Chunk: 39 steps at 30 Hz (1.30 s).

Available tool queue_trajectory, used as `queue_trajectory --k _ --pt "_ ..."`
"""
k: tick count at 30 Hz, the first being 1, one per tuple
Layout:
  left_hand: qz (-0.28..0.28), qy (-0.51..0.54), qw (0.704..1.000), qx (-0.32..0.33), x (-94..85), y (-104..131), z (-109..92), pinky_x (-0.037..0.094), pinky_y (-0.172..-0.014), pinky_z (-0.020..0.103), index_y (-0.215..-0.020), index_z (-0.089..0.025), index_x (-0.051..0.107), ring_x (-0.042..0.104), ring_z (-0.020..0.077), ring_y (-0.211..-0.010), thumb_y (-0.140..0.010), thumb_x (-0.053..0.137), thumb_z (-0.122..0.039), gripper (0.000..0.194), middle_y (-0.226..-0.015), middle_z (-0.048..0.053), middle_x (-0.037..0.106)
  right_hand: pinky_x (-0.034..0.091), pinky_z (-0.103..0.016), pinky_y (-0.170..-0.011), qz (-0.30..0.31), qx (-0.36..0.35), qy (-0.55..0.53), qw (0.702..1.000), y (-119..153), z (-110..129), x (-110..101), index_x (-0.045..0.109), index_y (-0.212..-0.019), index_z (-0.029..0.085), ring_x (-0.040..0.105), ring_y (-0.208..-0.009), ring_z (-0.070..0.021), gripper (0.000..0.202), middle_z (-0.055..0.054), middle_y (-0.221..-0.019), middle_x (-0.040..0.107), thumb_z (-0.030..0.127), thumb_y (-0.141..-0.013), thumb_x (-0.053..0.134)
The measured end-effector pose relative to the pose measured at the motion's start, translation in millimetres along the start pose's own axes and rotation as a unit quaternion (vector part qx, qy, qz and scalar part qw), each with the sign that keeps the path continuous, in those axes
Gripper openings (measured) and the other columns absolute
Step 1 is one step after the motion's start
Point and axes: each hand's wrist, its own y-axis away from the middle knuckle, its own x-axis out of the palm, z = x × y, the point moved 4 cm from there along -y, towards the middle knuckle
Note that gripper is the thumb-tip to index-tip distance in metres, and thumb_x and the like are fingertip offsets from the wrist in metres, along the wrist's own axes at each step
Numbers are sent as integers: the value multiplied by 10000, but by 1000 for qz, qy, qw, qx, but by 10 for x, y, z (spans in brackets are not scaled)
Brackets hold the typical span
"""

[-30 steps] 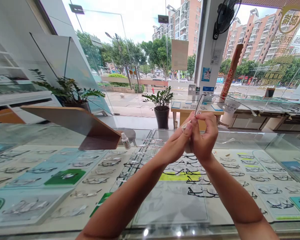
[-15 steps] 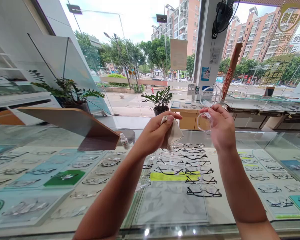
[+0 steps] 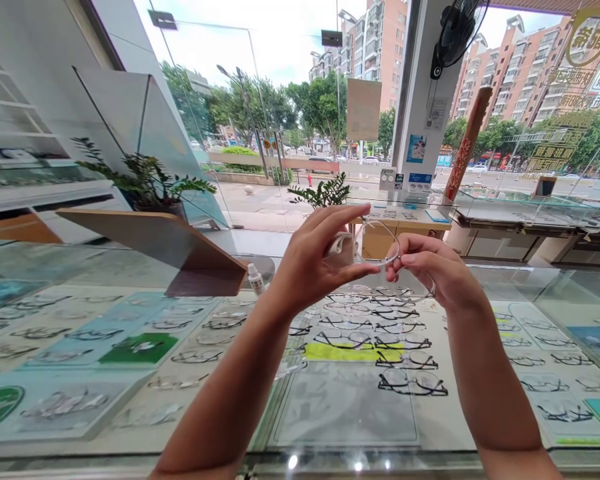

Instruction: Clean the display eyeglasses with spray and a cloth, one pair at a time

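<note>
My right hand (image 3: 445, 270) pinches a pair of clear-framed eyeglasses (image 3: 387, 261) near the middle of the frame, above the glass counter. One round lens rim points left, toward my left hand (image 3: 307, 263); the other hangs partly behind my right fingers. A pale cloth (image 3: 343, 249) is tucked in the left palm. The thumb and fingers of that hand spread above and below the near rim; whether they touch it I cannot tell. Below both hands, rows of eyeglasses (image 3: 404, 361) lie inside the counter.
A small white spray bottle (image 3: 255, 279) stands left of my left forearm, beside a tilted wooden board (image 3: 155, 241). Potted plants (image 3: 325, 192) stand beyond the counter (image 3: 350, 413). A black wall fan (image 3: 454, 37) hangs at upper right.
The eyeglasses have come down and left in my right hand, turning from upright to nearly level. My left hand has opened wider around one rim, with the cloth now bunched in its palm.
</note>
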Motion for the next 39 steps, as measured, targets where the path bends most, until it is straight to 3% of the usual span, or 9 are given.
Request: queue_trajectory --k 3,8,19,26,28,31,34,36,39 --pt "-16 2 1000 14 -11 5 -29 521 -1021 426 -1245 -249 745 660 288 -1106 -701 912 -577 657 -1221 111 758 552 -365 -762 8 -18 18 1000 28 38 9 638 -754 223 670 -743 -182 167 -22 -770 714 347 -863 662" --pt "-25 27 999 -13 -14 10 -72 522 -983 417 -1248 -253 741 653 291 -1093 -672 944 -525 668 -1241 107 753 558 -386 -877 -8 -70 67 995 72 84 1 683 -839 225 684 -842 -186 299 -34 -864 723 475 -983 604" --pt "-11 38 999 -17 -5 30 -117 494 -1037 435 -1305 -252 717 642 304 -1126 -686 938 -476 694 -1285 107 737 558 -364 -820 -14 -80 69 994 96 123 55 677 -821 219 647 -781 -164 399 -21 -814 675 559 -1007 583" --pt "-1 54 998 -33 -10 13 -134 524 -974 407 -1198 -243 741 644 286 -1090 -678 943 -489 610 -1184 97 742 563 -379 -825 -13 -72 91 993 98 109 51 663 -822 220 655 -779 -174 436 -28 -813 682 592 -1012 541" --pt "-14 56 998 -29 -29 27 -125 523 -971 403 -1173 -240 736 635 280 -1087 -665 953 -501 611 -1179 95 732 559 -379 -837 -42 -82 101 991 110 109 26 672 -873 226 666 -819 -180 419 -34 -862 694 584 -1023 515" --pt "-75 53 995 -26 -86 62 -81 513 -993 394 -1174 -247 712 618 269 -1112 -673 957 -500 613 -1183 78 706 551 -384 -914 -141 -153 131 969 151 151 -40 666 -1058 248 674 -965 -197 321 -42 -1014 696 545 -998 560" --pt "-160 56 985 -28 -148 96 -31 514 -997 379 -1196 -271 679 620 247 -1098 -680 956 -507 631 -1146 43 674 520 -421 -1026 -223 -236 224 919 202 209 -62 612 -1229 270 649 -1112 -232 416 -55 -1160 682 512 -902 695" --pt "-203 56 977 -34 -174 108 -13 520 -992 380 -1190 -279 663 620 242 -1084 -674 952 -536 645 -1101 28 650 508 -445 -1057 -249 -257 290 888 214 228 -49 597 -1270 277 640 -1144 -252 503 -66 -1228 678 487 -847 768" --pt "-230 62 970 -46 -174 115 -15 530 -984 380 -1164 -278 653 615 247 -1095 -675 937 -574 639 -1052 24 624 519 -448 -1026 -264 -265 323 869 214 239 -23 625 -1254 280 651 -1105 -252 473 -65 -1231 689 445 -847 801"
